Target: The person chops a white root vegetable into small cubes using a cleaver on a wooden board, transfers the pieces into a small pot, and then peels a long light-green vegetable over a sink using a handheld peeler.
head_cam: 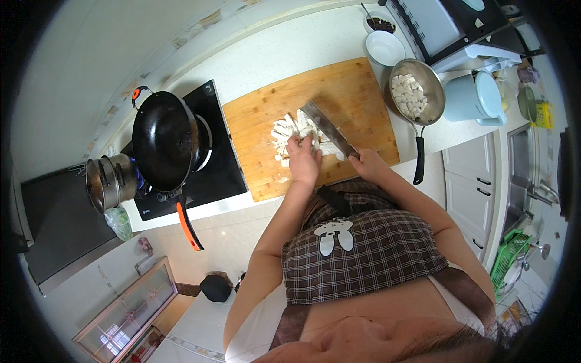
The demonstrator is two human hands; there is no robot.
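On a bamboo cutting board lies a heap of white food cut into strips, perhaps tofu; its exact kind is not clear. My left hand rests on the near side of the heap, fingertips curled against the pieces. In my right hand is the handle of a cleaver. Its blade slants up and to the left across the right part of the heap, with white pieces on both sides. My fingers hide most of the cleaver's handle. Small crumbs lie around the heap.
Left of the board, a black wok and a steel pot over blue flame stand on a gas hob. To the right are a steel saucepan of white cubes, a white bowl, a bowl of dark sauce and a blue pitcher.
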